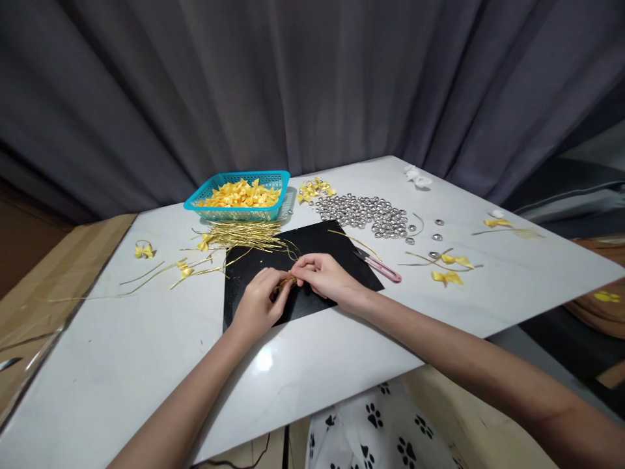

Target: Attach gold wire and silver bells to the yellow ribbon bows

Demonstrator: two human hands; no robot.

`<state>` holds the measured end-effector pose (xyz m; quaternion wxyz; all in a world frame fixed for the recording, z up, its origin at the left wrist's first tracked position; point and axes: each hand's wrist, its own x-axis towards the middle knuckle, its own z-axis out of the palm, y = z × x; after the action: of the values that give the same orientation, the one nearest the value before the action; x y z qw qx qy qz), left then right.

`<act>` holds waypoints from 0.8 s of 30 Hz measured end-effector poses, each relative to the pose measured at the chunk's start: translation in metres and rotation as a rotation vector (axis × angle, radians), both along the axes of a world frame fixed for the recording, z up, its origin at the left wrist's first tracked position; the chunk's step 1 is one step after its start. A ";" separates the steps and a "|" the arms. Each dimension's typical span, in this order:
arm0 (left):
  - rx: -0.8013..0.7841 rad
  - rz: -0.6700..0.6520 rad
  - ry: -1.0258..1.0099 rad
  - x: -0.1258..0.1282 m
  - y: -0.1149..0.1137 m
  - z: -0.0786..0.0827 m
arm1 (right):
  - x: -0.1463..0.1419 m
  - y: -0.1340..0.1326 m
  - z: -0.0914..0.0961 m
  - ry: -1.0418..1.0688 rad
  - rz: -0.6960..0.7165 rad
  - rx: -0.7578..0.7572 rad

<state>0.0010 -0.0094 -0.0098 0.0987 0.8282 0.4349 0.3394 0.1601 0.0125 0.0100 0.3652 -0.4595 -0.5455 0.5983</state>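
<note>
My left hand and my right hand meet fingertip to fingertip above a black mat. Both are closed in a pinch on a thin gold cord. My fingers hide most of it, and I cannot tell whether a bow is on it. A pink-handled craft knife lies at the mat's right edge, beside my right forearm. Just past the hands, a bundle of gold cords overlaps the mat's far left corner.
Behind the bundle stands a turquoise basket of yellow ribbon bows. A heap of silver beads spreads to its right, near several finished-looking bow pieces. Loose bows with cords lie on the right, others on the left. A grey curtain hangs behind.
</note>
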 end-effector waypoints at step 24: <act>-0.561 0.151 -0.697 0.000 0.010 0.001 | -0.002 -0.012 -0.012 -0.379 -0.051 0.667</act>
<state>0.0013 0.0002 -0.0089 0.4348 0.5716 0.5102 0.4732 0.1581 0.0008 -0.0023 0.4022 -0.4314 -0.7563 0.2832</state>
